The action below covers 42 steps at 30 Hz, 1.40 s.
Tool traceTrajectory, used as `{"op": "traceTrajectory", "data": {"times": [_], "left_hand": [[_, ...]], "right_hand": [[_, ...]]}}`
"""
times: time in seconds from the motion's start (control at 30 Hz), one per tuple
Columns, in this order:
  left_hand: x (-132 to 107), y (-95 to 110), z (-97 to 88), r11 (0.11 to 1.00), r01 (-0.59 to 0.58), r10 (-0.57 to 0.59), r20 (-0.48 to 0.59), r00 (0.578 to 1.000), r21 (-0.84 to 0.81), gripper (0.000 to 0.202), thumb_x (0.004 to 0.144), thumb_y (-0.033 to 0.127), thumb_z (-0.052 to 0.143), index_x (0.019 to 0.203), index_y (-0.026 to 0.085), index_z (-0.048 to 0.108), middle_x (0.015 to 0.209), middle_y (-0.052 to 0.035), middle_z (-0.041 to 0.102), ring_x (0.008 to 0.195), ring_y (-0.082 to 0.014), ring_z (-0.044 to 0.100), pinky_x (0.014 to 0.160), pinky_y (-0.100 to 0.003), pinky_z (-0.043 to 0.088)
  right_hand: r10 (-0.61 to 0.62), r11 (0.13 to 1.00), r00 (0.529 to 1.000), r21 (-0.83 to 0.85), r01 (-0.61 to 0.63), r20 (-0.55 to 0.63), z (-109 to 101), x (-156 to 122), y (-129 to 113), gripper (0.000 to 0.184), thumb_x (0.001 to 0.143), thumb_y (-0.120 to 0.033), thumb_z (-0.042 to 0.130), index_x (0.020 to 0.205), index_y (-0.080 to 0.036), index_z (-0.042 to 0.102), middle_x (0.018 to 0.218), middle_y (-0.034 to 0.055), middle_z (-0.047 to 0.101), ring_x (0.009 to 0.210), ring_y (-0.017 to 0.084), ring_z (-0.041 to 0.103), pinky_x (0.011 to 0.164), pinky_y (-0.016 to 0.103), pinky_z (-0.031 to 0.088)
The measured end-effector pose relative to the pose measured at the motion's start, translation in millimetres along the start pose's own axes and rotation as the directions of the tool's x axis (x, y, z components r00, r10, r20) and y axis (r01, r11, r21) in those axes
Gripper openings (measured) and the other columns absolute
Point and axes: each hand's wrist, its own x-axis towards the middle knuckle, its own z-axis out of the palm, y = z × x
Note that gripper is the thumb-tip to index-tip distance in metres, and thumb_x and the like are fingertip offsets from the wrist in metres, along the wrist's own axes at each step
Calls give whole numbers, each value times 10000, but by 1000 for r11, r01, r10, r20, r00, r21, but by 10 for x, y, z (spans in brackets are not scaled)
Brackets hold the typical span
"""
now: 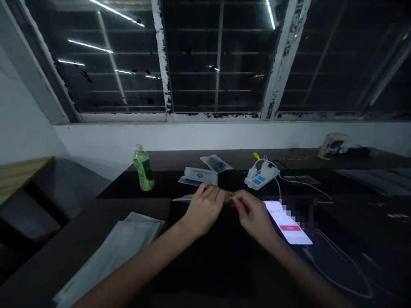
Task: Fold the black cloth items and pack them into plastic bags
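My left hand (205, 207) and my right hand (252, 214) meet over the dark table, both with fingers closed. Between their fingertips is a thin translucent plastic piece (228, 198), mostly hidden by the fingers. A pale plastic sheet (183, 199) sticks out to the left behind my left hand; whether it belongs to the held piece I cannot tell. Just beyond the hands lie a frosted plastic bag (201, 175) with a dark printed logo and another clear plastic bag (215, 163). A stack of translucent plastic bags (112, 254) lies left of my left forearm.
A green bottle (144, 169) with a white cap stands at the back left. A white power strip (261, 175) with cables lies at the back right. Close to my right hand is a lit phone (290, 226). A small boxy device (333, 145) sits by the wall.
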Motion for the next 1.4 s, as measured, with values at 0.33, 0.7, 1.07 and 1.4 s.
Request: {"op": "traceTrajectory", "data": {"times": [0.33, 0.7, 1.07, 1.4], "left_hand": [[-647, -803, -374, 928, 282, -306, 66, 950, 243, 258, 891, 30, 372, 959, 187, 565, 864, -55, 671, 826, -215, 625, 816, -346, 459], [-664, -516, -400, 924, 235, -277, 103, 955, 302, 208, 997, 160, 398, 1103, 210, 570, 993, -60, 666, 926, -213, 634, 824, -329, 482], [-645, -647, -471, 862, 449, -481, 104, 870, 234, 233, 993, 164, 385, 1120, 255, 557, 1040, -16, 682, 898, -160, 672, 537, -221, 402], [-740, -590, -473, 871, 485, -473, 128, 872, -80, 203, 1000, 182, 335, 1118, 238, 491, 1120, -39, 673, 927, -169, 701, 715, -228, 522]], "right_hand": [[151, 974, 956, 203, -100, -250, -432, 94, 358, 160, 956, -341, 518, 869, -223, 583, 935, 59, 656, 941, 228, 676, 858, 386, 541], [-146, 942, 960, -263, 208, 237, 37, -161, -267, 214, 983, -212, 441, 1035, -224, 649, 952, 48, 729, 864, 205, 687, 792, 363, 545], [-210, 836, 965, -484, 259, 154, -246, 286, -99, 295, 927, -123, 428, 941, -247, 696, 924, 18, 748, 850, 203, 680, 779, 337, 525], [-223, 925, 969, -290, 245, 107, -308, 265, 58, 253, 984, -289, 466, 1133, -250, 667, 1083, 36, 727, 982, 215, 688, 903, 376, 538]]}}
